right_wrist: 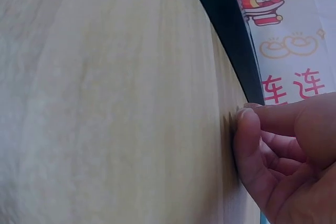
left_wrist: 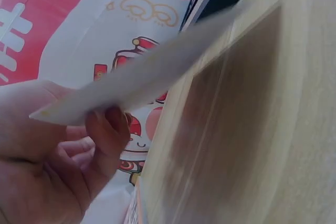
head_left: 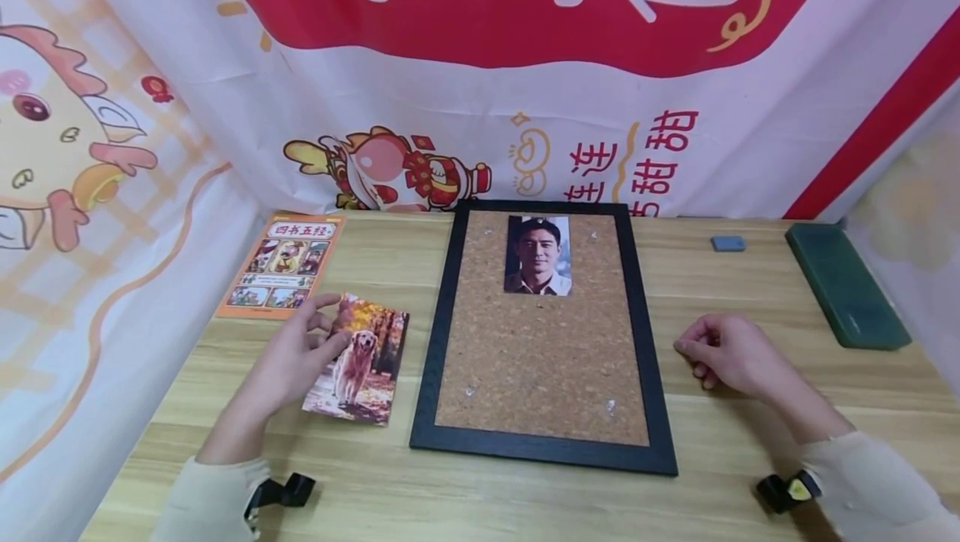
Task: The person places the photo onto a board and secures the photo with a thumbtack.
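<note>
My left hand [head_left: 327, 332] pinches the left edge of a photo of a golden dog [head_left: 363, 363] and holds it tilted just above the wooden table, left of the cork board. In the left wrist view the photo [left_wrist: 157, 72] shows edge-on, with my thumb on top and fingers [left_wrist: 105, 127] beneath. The black-framed cork board [head_left: 438, 342] lies flat in the middle, a portrait photo [head_left: 537, 255] fixed near its top. My right hand [head_left: 693, 354] rests on the table right of the frame. Its fingers [right_wrist: 247, 129] are loosely curled against the wood, and nothing shows in them.
Clear pushpins [head_left: 611, 405] dot the cork. An orange booklet [head_left: 281, 267] lies at the back left. A small grey block [head_left: 727, 243] and a dark green case [head_left: 843, 283] sit at the back right. Printed cloth hangs behind and along both sides.
</note>
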### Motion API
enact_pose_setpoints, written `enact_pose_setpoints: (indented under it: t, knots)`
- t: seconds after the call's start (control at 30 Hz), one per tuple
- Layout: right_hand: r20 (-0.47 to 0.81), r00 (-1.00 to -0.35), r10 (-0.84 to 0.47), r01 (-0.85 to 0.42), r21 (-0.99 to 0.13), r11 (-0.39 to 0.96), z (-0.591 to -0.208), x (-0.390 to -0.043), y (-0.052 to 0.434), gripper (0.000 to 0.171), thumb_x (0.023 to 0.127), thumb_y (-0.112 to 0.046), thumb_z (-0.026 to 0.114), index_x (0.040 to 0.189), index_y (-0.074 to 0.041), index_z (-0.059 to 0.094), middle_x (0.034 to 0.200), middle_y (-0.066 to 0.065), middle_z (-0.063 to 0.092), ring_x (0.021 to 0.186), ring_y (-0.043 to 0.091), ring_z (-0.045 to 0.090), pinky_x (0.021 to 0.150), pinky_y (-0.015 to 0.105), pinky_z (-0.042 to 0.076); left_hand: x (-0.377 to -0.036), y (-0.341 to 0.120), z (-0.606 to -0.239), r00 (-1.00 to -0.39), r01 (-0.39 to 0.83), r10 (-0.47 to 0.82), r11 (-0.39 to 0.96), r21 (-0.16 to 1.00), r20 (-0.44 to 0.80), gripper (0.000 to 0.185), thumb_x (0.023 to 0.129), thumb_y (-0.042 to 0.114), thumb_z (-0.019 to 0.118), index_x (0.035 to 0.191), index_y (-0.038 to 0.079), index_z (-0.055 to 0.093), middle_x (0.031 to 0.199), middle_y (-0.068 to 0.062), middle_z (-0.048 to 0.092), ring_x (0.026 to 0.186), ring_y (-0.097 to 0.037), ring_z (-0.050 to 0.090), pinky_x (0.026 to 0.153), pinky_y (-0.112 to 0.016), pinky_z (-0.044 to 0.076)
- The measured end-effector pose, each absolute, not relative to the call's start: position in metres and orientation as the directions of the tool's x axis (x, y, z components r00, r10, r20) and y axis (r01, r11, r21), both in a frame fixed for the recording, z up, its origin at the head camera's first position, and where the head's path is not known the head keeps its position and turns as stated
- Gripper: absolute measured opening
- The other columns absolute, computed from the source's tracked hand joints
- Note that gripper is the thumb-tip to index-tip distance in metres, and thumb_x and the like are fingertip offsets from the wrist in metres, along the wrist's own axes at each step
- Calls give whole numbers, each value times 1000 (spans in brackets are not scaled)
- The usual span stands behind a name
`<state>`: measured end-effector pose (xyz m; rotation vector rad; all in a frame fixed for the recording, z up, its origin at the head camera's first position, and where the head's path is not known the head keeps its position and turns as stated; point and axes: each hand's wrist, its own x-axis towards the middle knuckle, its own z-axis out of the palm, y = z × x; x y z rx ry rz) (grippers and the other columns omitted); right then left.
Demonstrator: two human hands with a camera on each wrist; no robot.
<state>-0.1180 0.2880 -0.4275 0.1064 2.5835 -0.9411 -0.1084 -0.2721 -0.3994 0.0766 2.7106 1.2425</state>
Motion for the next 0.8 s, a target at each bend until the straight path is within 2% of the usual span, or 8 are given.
enact_pose_setpoints:
  t: [0.13,0.23,0.43,0.5,0.67,0.8]
  knots:
    - [-387,-920,-55,210,-608,766,-426,-116,288,20,94,-24,60,101,-5,61,76,8,61,60,19,59,55,32,53,-108,-270,-398,-988,12,128,598,801,-81,63,93,21,62,147,18,30,115,-12,56,81,-22,65,60,-32,56]
    - [-384,-922,-56,214,-622,754,-425,-114,288,21,95,-24,59,102,-4,61,77,8,61,61,19,59,56,32,53,-109,-266,-397,-990,36,135,572,819,-51,58,92,21,63,144,18,36,118,-10,56,82,-21,66,59,-31,55]
    - [-369,-925,-86,206,-682,701,-423,-112,288,20,96,-20,57,103,-2,63,82,9,65,68,19,63,59,31,55,-112,-256,-394,-990,69,141,579,812,-17,39,93,29,62,130,20,55,117,-3,60,61,-17,62,43,-29,44]
    - [-359,-927,-107,190,-698,690,-423,-111,288,18,96,-19,58,102,-3,64,83,10,65,69,19,63,60,31,56,-114,-251,-393,-988,82,156,574,815,-10,38,93,29,61,130,20,57,119,-3,59,61,-17,63,44,-29,45]
    - [-328,-933,-147,140,-707,693,-424,-109,288,18,93,-23,63,100,-6,67,81,8,65,68,19,63,59,31,55,-118,-237,-392,-972,1,210,460,888,-108,38,95,21,59,133,17,54,126,-10,59,73,-22,69,53,-37,54]
    - [-322,-934,-157,126,-706,697,-424,-108,287,23,91,-29,65,100,-9,69,79,7,65,67,19,63,58,31,54,-120,-222,-394,-947,-73,259,407,911,-192,43,94,20,60,136,18,52,121,-14,63,70,-23,69,53,-39,54]
